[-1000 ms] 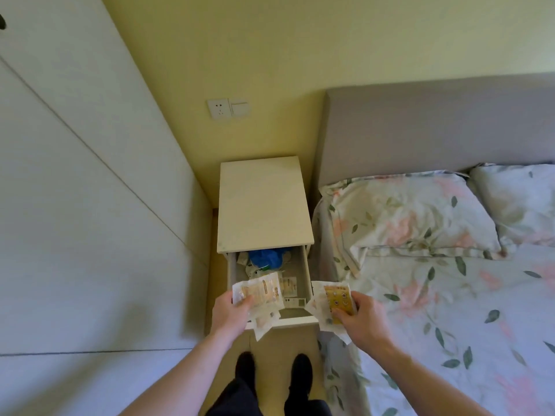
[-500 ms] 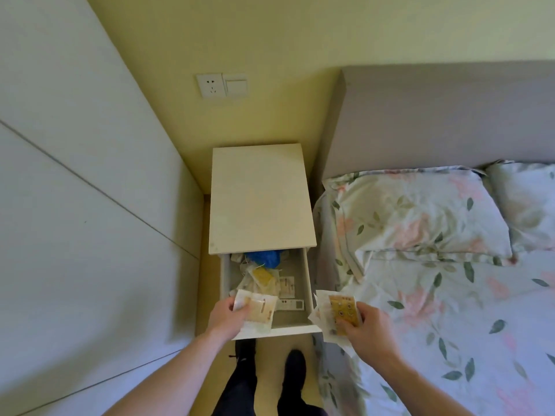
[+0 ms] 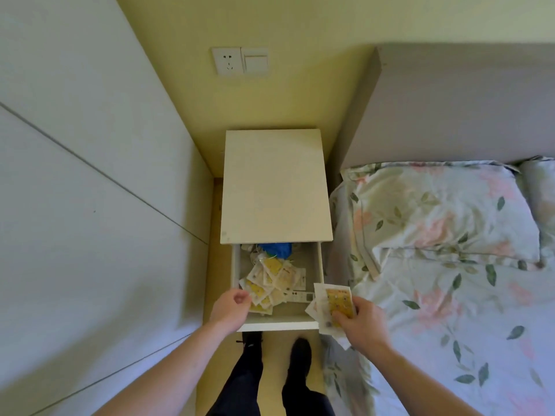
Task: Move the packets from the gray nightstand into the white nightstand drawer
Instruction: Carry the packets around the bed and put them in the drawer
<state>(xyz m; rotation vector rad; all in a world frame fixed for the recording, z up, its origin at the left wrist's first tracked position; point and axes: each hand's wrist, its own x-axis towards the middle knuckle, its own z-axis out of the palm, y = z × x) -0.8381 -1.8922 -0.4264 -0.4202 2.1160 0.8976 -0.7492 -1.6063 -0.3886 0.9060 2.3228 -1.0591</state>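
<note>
The white nightstand (image 3: 276, 187) stands between the wardrobe and the bed, its top drawer (image 3: 279, 326) pulled out. Several white-and-yellow packets (image 3: 271, 279) lie loose inside the drawer. My left hand (image 3: 229, 306) hovers over the drawer's front left corner with loosely curled fingers and holds nothing; the nearest packets lie just beside its fingertips. My right hand (image 3: 359, 324) is at the drawer's front right corner and grips a small stack of packets (image 3: 336, 300), yellow face up. The gray nightstand is out of view.
A blue object (image 3: 276, 250) and a white strip-shaped item (image 3: 300, 296) also lie in the drawer. The bed with floral bedding (image 3: 450, 295) runs along the right, a white wardrobe (image 3: 90, 205) along the left. My feet (image 3: 274, 349) stand below the drawer front.
My left hand has let its packets go into the drawer, where they now lie spread out. My right hand still holds its stack. The camera moved closer to the nightstand.
</note>
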